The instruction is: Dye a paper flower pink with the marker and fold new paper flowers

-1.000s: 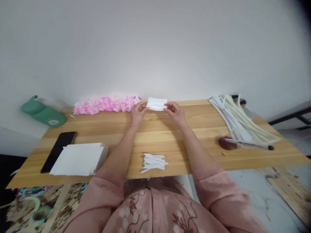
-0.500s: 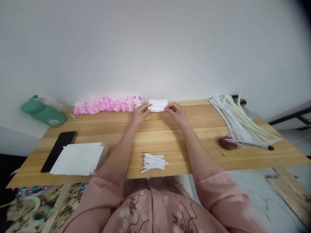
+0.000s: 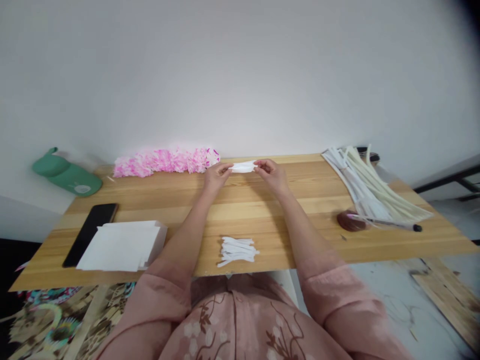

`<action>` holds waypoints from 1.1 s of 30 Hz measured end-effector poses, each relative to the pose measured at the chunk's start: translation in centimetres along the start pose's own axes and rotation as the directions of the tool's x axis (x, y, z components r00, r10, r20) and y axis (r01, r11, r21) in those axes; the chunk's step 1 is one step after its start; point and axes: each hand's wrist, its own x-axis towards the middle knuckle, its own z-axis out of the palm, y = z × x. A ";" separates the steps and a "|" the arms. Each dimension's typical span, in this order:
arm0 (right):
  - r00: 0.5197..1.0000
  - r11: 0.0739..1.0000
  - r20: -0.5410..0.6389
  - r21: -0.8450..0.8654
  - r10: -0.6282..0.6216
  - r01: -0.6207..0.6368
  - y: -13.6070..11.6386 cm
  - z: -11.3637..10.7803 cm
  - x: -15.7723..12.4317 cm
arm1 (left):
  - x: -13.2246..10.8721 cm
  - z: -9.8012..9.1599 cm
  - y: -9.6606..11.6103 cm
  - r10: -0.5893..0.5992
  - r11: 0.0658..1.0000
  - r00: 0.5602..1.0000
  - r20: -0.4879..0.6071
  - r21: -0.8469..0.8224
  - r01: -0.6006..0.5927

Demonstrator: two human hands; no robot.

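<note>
A small white sheet (image 3: 243,167), thin like paper and folded into a narrow strip, is stretched between my two hands near the back of the table. My left hand (image 3: 217,176) pinches its left end between thumb and fingers. At the other end, my right hand (image 3: 272,175) pinches it the same way. Close to the front edge, between my forearms, lies a small pile of narrow white folded strips (image 3: 238,250). A stack of white sheets (image 3: 122,245) sits left of my left forearm.
Pink-and-white fluffy bundles (image 3: 165,162) line the wall at back left. A green bottle (image 3: 69,172) and a black phone (image 3: 91,234) are at far left. On the right lie white and cream stems (image 3: 375,187), a dark red spool (image 3: 351,220) and a pen (image 3: 403,226).
The white sheet has become narrower: its upper part, standing up before, is now folded down into a strip. Both hands stay in nearly the same place, still pinching its ends.
</note>
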 end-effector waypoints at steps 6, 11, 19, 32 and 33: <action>1.000 0.999 0.000 -0.035 0.009 -0.009 -0.1 0.0 0.0 | 0.1 0.3 -0.5 -0.061 0.997 0.998 -0.015 -0.042 0.060; 0.999 0.999 0.001 -0.022 -0.032 0.032 -0.1 -0.1 -0.1 | 0.0 0.4 0.2 -0.118 0.971 0.993 0.030 -0.208 0.121; 0.998 0.996 0.006 -0.073 -0.055 0.055 0.4 -0.2 0.0 | -0.1 0.3 0.2 -0.109 0.971 0.994 0.030 -0.211 0.113; 0.997 0.987 -0.034 -0.148 -0.070 0.064 0.1 0.0 0.0 | 0.1 0.3 -0.1 -0.005 1.000 0.999 -0.043 0.014 0.006; 0.997 0.987 -0.036 -0.151 -0.065 0.059 0.1 0.0 0.0 | 0.0 0.3 0.0 -0.001 1.000 0.999 -0.045 0.027 0.003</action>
